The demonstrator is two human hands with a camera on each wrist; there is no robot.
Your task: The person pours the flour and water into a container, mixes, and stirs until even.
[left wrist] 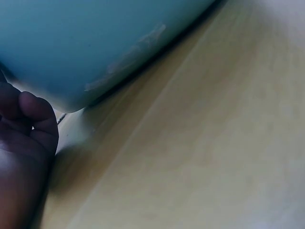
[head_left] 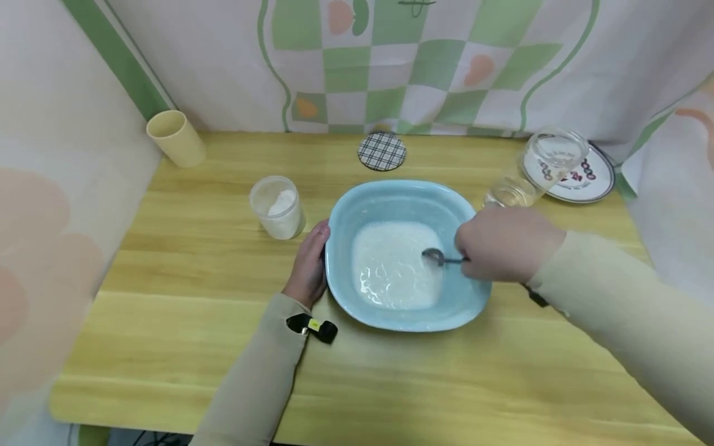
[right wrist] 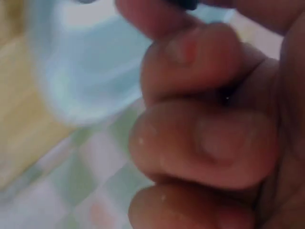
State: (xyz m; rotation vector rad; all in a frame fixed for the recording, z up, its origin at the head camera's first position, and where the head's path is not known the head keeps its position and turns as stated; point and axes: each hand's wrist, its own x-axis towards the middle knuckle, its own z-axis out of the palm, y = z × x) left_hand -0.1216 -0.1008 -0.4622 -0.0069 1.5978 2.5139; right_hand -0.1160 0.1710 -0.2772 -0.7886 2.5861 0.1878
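Observation:
A light-blue basin holds a shallow layer of white, milky liquid. My left hand holds the basin at its left side, beneath the rim. In the left wrist view, curled fingers sit against the basin's lower wall. My right hand grips a metal spoon by its handle over the right side of the basin, the spoon's bowl at the liquid. The right wrist view shows the curled fingers close up, with most of the handle hidden.
Left of the basin stands a clear tub with white powder. A yellow cup is at the back left, a checked round coaster behind the basin. Behind my right hand, a clear glass jar partly hides a patterned plate.

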